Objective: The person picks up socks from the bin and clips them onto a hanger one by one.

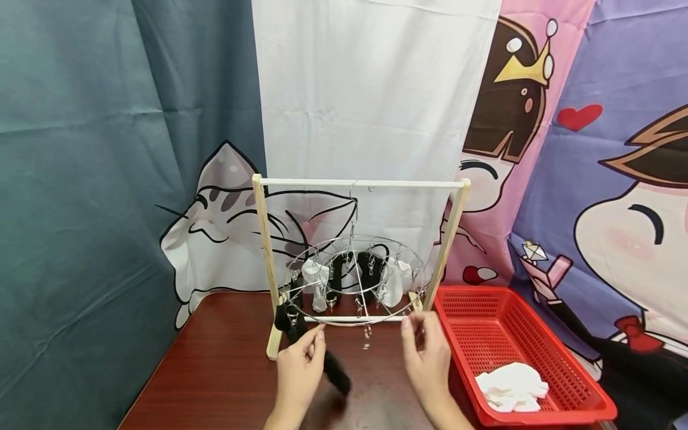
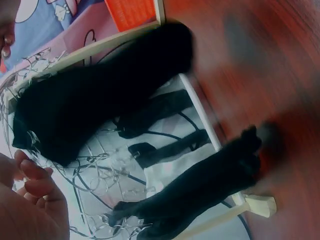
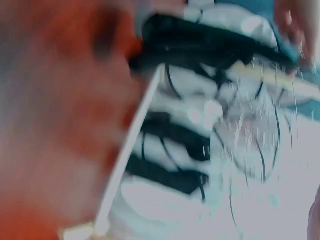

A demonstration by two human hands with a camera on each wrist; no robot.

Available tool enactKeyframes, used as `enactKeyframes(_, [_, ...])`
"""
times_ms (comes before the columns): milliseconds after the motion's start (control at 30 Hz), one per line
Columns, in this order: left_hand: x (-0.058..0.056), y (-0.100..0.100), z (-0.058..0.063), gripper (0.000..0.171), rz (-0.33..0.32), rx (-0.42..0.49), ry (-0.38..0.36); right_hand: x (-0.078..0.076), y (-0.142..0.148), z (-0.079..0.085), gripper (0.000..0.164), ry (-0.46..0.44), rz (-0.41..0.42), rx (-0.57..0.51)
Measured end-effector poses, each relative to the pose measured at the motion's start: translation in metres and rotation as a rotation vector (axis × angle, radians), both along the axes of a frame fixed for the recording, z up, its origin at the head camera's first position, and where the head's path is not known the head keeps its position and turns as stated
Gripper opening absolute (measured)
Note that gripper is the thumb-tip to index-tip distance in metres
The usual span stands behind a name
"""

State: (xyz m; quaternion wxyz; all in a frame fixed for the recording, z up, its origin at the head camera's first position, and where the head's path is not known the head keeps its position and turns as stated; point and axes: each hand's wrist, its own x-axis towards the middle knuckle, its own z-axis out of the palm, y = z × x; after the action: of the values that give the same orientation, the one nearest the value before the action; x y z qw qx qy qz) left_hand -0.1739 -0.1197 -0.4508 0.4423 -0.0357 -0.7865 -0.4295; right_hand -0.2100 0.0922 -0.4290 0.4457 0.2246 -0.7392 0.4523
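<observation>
A round metal clip hanger (image 1: 344, 292) hangs from the white bar of a small rack. My left hand (image 1: 298, 379) is at its front left rim, thumb and fingertips drawn together. In the left wrist view, the curled fingers are beside the clipped cuff of a black sock (image 2: 105, 95); whether they pinch anything is unclear. A second black sock (image 2: 200, 185) hangs lower there. My right hand (image 1: 427, 358) hovers near the front right rim, fingers loosely bent, with nothing visible between them. White socks (image 1: 394, 283) and dark socks (image 1: 371, 269) hang farther back.
The rack's wooden posts (image 1: 448, 245) stand on the brown table (image 1: 215, 358). To the right is a red plastic basket (image 1: 577, 373) with white cloth (image 1: 513, 387) inside. Printed curtains (image 1: 376, 89) hang behind.
</observation>
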Motion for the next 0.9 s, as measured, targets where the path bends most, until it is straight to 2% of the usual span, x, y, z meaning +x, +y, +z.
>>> enactKeyframes(67, [0.0,-0.003,0.0,0.017,0.007,0.025,-0.026,-0.011,0.011,0.007,0.019,0.01,-0.086,0.122])
enactKeyframes(100, [0.0,-0.004,0.001,0.017,0.008,0.038,-0.041,-0.015,0.015,0.01,0.022,0.012,-0.101,0.184])
enactKeyframes(200, [0.001,-0.006,0.001,0.018,0.008,0.092,-0.067,-0.023,0.023,0.014,0.021,0.019,-0.091,0.332])
enactKeyframes(300, [0.002,-0.005,0.0,0.019,0.03,0.129,-0.049,-0.023,0.025,0.014,0.015,0.031,-0.039,0.402])
enactKeyframes(433, [0.004,0.003,-0.006,0.028,0.047,0.178,0.019,-0.016,0.022,0.013,0.014,0.023,0.019,0.426])
enactKeyframes(567, [0.004,0.012,-0.011,0.04,-0.034,0.143,0.058,-0.008,0.015,0.014,0.014,0.019,0.039,0.421])
enactKeyframes(667, [0.0,0.017,-0.012,0.033,-0.099,0.077,0.05,-0.003,0.009,0.014,0.015,0.023,0.051,0.42])
enactKeyframes(767, [-0.003,0.019,-0.01,0.019,-0.111,0.052,0.042,0.002,0.004,0.012,0.015,0.025,0.059,0.421])
enactKeyframes(900, [-0.002,0.019,-0.009,0.018,-0.102,0.053,0.011,0.006,0.001,0.01,0.014,0.03,0.053,0.424])
